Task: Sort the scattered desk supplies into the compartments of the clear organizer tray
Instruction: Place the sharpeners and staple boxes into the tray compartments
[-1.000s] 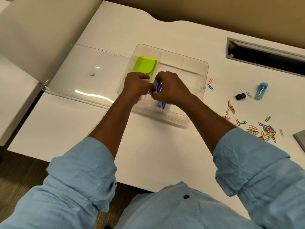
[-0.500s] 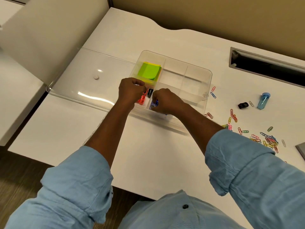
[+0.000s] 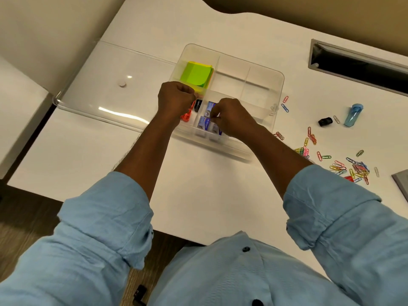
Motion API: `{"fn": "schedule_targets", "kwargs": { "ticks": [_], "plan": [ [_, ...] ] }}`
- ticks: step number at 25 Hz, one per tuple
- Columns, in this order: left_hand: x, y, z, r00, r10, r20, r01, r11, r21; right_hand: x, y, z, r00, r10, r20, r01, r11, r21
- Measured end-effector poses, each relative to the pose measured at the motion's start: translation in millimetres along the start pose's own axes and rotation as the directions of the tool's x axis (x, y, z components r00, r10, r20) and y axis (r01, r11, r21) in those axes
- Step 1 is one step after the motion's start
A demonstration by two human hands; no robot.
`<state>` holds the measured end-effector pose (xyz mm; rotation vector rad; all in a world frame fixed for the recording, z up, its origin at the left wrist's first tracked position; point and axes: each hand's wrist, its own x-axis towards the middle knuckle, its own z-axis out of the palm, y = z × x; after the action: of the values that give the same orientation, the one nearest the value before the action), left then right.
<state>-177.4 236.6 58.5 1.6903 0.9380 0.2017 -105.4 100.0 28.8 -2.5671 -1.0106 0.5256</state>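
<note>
The clear organizer tray point(image 3: 280, 85) sits mid-desk. A green sticky-note pad point(image 3: 195, 74) fills its back left compartment. My left hand point(image 3: 175, 100) is a closed fist over the front left compartment, where a red binder clip point(image 3: 187, 114) and a black one point(image 3: 198, 104) lie; nothing shows inside the fist. My right hand point(image 3: 231, 118) reaches into the front middle compartment and pinches one of the small blue staple boxes point(image 3: 204, 123) standing there. Coloured paper clips point(image 3: 344, 167) lie scattered on the desk to the right.
The tray's clear lid point(image 3: 99, 91) lies flat to the left. A black binder clip point(image 3: 325, 121) and a blue sharpener point(image 3: 353, 114) sit right of the tray. A cable slot point(image 3: 364, 67) runs at the back right. A grey object point(image 3: 402, 184) pokes in at the right edge.
My hands, held together over the tray holding a blue box, have parted. The left went over the clip compartment; the right lowered the box among the other boxes.
</note>
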Motion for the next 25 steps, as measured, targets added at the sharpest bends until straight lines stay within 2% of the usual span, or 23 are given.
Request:
{"fn": "schedule_targets", "kwargs": {
  "ticks": [2, 5, 12, 14, 17, 20, 22, 25],
  "plan": [
    [-2.3, 2.0, 3.6, 1.000, 0.001, -0.002, -0.001, 1.000, 0.022, -7.6, 5.5, -2.1, 0.990, -0.106, 0.097, 0.121, 0.980, -0.160],
    [-7.6, 7.1, 9.3, 1.000, 0.001, 0.017, -0.002, 0.999, 0.034, -14.7, 7.9, -4.7, 0.940, -0.228, 0.252, 0.310, 0.880, -0.360],
    [-13.2, 6.2, 19.0, 1.000, 0.029, 0.009, -0.030, 0.996, 0.083, -21.9, 5.0, -9.3, 0.916, -0.253, 0.312, 0.376, 0.814, -0.443],
    [-16.5, 5.5, 26.3, 0.998, 0.059, 0.008, -0.060, 0.992, 0.115, -26.8, 3.2, -11.3, 0.941, -0.252, 0.225, 0.322, 0.870, -0.374],
    [-22.3, 7.7, 43.0, 0.989, 0.150, 0.009, -0.150, 0.976, 0.156, -41.3, 6.7, -17.4, 0.980, -0.196, -0.043, 0.191, 0.975, -0.113],
    [-37.4, 17.5, 73.7, 0.966, 0.256, 0.036, -0.258, 0.951, 0.171, -71.6, 39.0, -29.6, 0.947, -0.026, -0.319, 0.073, 0.988, 0.138],
    [-54.8, 26.4, 103.6, 0.941, 0.330, 0.079, -0.340, 0.916, 0.213, -96.8, 78.1, -40.9, 0.902, 0.154, -0.403, -0.050, 0.965, 0.258],
    [-82.3, 34.5, 150.1, 0.876, 0.424, 0.230, -0.476, 0.834, 0.278, -134.9, 137.8, -54.5, 0.840, 0.375, -0.393, -0.240, 0.905, 0.352]
  ]
}}
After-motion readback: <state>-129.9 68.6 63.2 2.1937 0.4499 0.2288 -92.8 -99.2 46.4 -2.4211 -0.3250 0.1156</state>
